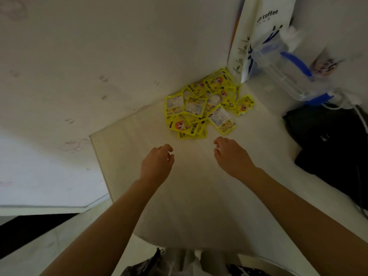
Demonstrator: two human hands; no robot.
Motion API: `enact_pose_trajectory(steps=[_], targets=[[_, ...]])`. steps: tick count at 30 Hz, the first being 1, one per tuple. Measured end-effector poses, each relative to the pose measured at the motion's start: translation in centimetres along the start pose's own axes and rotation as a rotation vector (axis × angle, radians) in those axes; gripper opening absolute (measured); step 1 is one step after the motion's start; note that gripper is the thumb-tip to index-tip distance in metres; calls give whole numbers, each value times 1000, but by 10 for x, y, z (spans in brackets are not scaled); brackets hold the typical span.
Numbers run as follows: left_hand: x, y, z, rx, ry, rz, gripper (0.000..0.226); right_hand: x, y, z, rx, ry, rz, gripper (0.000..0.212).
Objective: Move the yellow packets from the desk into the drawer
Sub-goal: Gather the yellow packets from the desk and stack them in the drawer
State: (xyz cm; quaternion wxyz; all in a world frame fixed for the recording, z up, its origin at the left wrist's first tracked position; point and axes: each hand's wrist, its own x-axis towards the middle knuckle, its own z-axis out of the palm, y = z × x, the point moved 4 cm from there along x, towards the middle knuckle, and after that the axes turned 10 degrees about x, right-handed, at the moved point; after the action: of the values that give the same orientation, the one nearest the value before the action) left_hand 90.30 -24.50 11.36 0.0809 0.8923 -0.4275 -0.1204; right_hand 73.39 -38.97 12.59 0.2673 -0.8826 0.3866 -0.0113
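Several yellow packets [205, 105] lie in a loose pile on the white desk [195, 192], pushed into the far corner against the wall. Some show a cartoon face, others a pale printed back. My left hand [157, 163] hovers over the desk just short of the pile, fingers loosely curled and holding nothing. My right hand [231, 156] is level with it to the right, also loosely curled and holding nothing. Both hands are apart from the packets. No drawer is in view.
A white coffee paper bag [258, 36] stands behind the pile on the right. A clear plastic jug with a blue handle [288, 72] lies beside it. A black bag [334, 144] sits at the desk's right edge. The desk's left edge drops to the floor.
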Motion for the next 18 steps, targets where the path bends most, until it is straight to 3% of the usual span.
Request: enact_pose_trajectory(steps=[10,18], targets=[[106,-1,-10,14,-43,3,22,81,13,-16,-7,-1,59,28],[176,-13,-4,-206,-72,-325,20,133,39,-23,-42,-53,122,32]])
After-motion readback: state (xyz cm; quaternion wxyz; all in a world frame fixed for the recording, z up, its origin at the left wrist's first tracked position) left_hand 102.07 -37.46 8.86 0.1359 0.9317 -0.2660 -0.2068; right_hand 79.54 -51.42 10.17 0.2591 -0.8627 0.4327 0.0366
